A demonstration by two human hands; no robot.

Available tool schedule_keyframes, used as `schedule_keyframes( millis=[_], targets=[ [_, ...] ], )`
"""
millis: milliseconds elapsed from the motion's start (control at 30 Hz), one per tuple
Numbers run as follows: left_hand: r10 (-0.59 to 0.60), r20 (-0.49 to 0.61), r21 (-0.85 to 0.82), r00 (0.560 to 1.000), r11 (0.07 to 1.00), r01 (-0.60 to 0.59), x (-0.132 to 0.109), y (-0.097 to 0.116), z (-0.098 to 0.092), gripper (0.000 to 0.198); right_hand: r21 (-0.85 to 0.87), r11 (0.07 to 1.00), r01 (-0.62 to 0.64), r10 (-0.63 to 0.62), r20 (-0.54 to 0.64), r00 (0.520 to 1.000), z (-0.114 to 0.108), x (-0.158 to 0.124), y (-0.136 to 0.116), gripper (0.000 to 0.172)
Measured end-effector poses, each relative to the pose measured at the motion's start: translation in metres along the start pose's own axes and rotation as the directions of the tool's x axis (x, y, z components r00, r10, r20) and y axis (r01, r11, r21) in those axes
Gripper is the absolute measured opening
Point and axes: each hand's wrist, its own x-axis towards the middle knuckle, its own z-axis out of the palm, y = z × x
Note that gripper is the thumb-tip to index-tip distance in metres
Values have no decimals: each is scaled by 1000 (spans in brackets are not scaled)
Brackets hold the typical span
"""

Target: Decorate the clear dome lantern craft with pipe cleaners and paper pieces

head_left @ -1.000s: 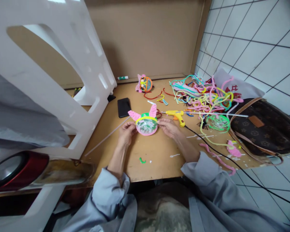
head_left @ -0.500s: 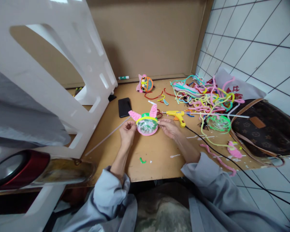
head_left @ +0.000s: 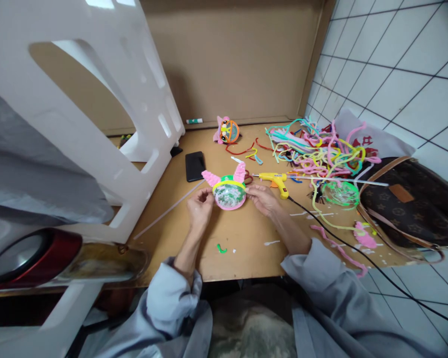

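Note:
Between my two hands is a round clear plastic craft ball with a yellow band, a pink rim, green trim and two pink fuzzy ears on top. My left hand pinches its left edge, fingers closed. At the opposite edge, the thumb and fingers of my right hand close on the band. Just beyond the ball lie red-handled scissors, partly hidden by an ear. A yellow hot glue gun rests to the right, its black cord running off toward the lower right.
Tangled pipe cleaners lie at the back right beside a brown handbag and a green-trimmed clear piece. A black phone and an orange-rimmed craft figure sit farther back. A white plastic frame and a red-lidded jar stand left.
The whole view has shifted slightly, so things appear a little farther right. Both hands keep their hold on the craft ball, with hardly any change in its pose.

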Motion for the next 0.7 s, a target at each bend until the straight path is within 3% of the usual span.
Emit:
schedule_keyframes(
  millis=[267, 400, 567, 700],
  targets=[
    [24, 18, 19, 1000, 1000, -24, -2, 0, -1, 15, -38, 999, 28, -28, 3, 1000, 6, -7, -5, 23],
    [34, -4, 16, 999, 999, -34, -7, 5, 0, 34, -61, 997, 44, -45, -17, 999, 11, -11, -3, 22],
    [-56, 19, 36, 998, 998, 55, -12, 8, 4, 37, -99, 991, 87, -93, -60, 994, 22, -17, 1, 18],
    [-135, 14, 66, 991, 989, 133, -11, 2, 8, 57, -157, 979, 129, -144, -86, 986, 31, -22, 6, 15]
  ],
)
